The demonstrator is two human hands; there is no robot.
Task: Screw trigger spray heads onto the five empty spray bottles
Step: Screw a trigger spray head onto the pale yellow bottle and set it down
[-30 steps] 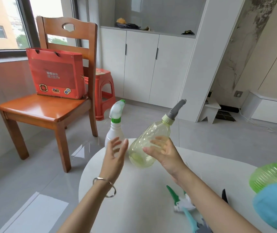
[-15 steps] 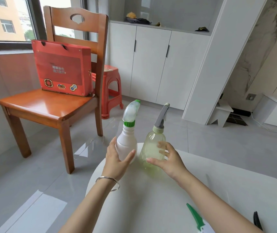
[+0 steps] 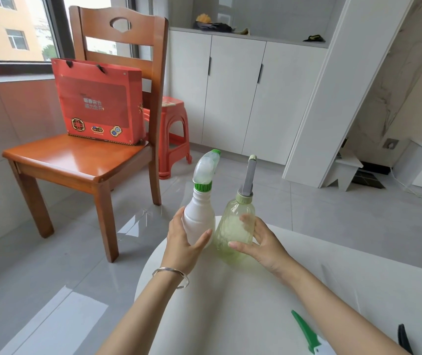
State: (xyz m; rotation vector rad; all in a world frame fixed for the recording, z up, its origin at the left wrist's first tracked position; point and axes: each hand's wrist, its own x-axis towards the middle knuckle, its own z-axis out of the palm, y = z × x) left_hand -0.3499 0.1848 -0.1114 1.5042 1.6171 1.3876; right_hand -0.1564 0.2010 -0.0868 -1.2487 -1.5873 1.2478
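Bottles stand side by side now at the table's far rim, about 12 o'clock from the person. A second ago the clear green bottle (image 3: 234, 228) hung tilted in the air in the right hand (image 3: 262, 243); it has since been brought upright and set down on the white table (image 3: 358, 285), touching or just beside the white bottle (image 3: 198, 221). Its grey spray head (image 3: 248, 176) sits on the pale collar, so I judge this one finished and being parked with the first.

The left hand (image 3: 183, 248) has closed in from open air and wraps the white bottle's lower body, thumb in front. The right hand's fingers curl loosely around the green bottle's side, holding it steady.

Both bottles look empty: the green one shows nothing inside, while the white one is opaque, so I cannot tell for certain. Its frosted head with green collar (image 3: 204, 170) is on.

At 5 o'clock, a loose green trigger piece (image 3: 304, 331) lies on the table, so more bottles likely remain.
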